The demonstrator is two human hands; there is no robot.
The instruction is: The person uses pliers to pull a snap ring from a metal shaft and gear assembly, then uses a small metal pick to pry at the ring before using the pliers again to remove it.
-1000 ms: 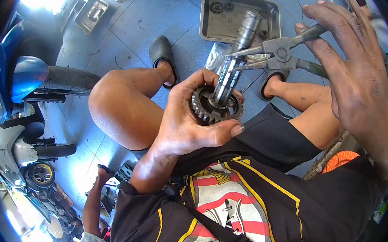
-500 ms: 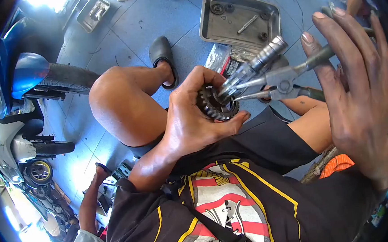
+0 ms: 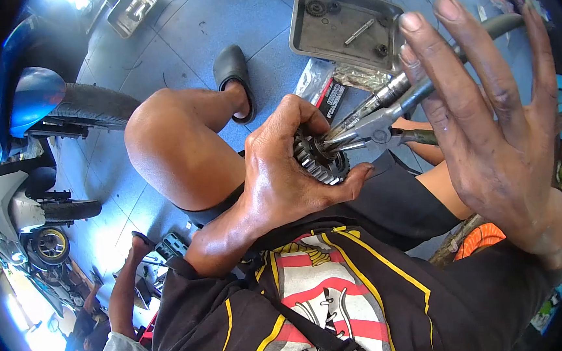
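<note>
Pliers (image 3: 382, 124) tips now sit right at the gear (image 3: 319, 160) bore; half a second ago they were further out along the shaft (image 3: 380, 100), and the right hand (image 3: 486, 128) has swung closer to the camera, fingers spread wider.

Left hand (image 3: 281, 175) is clenched around the gear, thumb under the teeth, fingers over the top edge, shaft sticking out up and to the right of it. Right hand holds the pliers by the handles with the palm, fingers mostly extended rather than wrapped; tips look nearly together on the shaft just where it leaves the gear. Can't make out a clip or ring between the tips, too small.

Judgement: this looks like clip work at the bore. Keep the tips square to the shaft, squeeze slow, left hand steady so the gear doesn't rock.

Beyond the right hand, on the floor, a metal tray (image 3: 310, 40) with small parts. Sandal (image 3: 231, 68) above the left hand.
</note>
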